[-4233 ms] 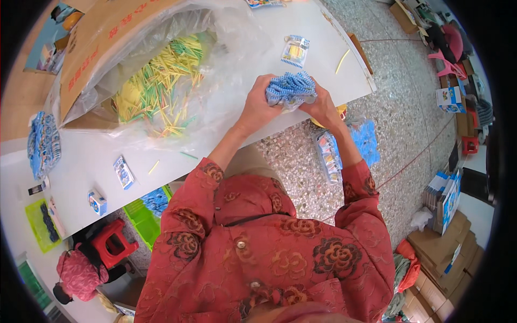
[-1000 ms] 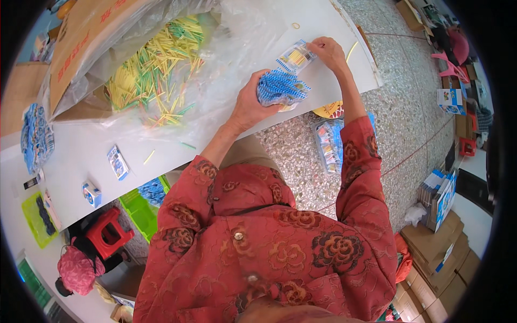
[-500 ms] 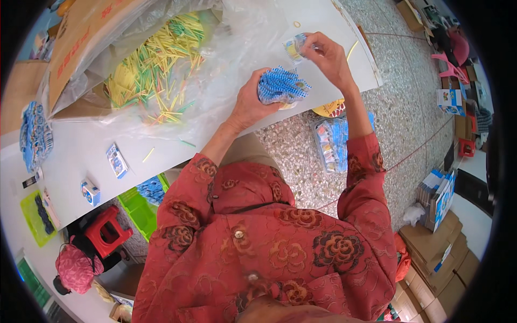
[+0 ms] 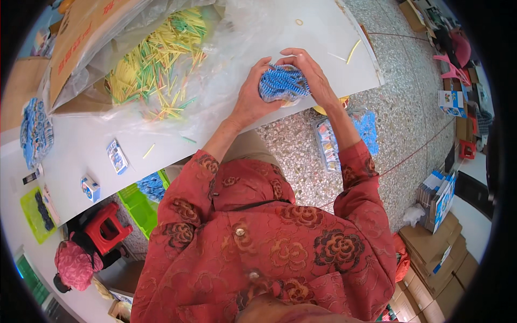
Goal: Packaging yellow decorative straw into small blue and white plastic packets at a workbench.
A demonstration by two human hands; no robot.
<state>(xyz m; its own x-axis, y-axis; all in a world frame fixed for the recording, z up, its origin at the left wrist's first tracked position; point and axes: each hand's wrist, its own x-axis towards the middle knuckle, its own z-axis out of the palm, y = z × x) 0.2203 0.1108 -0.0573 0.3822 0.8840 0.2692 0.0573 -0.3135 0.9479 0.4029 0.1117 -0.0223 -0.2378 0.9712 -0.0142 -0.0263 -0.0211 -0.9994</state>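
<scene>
My left hand and right hand are clasping bundled plastic packets, fingers curved around them. Crimped blue-and-white edges are rippling

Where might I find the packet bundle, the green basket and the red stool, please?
Packet bundle [image 4: 284, 83], head view: on its striped blue edges.
Green basket [image 4: 140, 208], head view: on its bare inner part.
Red stool [image 4: 97, 228], head view: beside its dark opening.
</scene>
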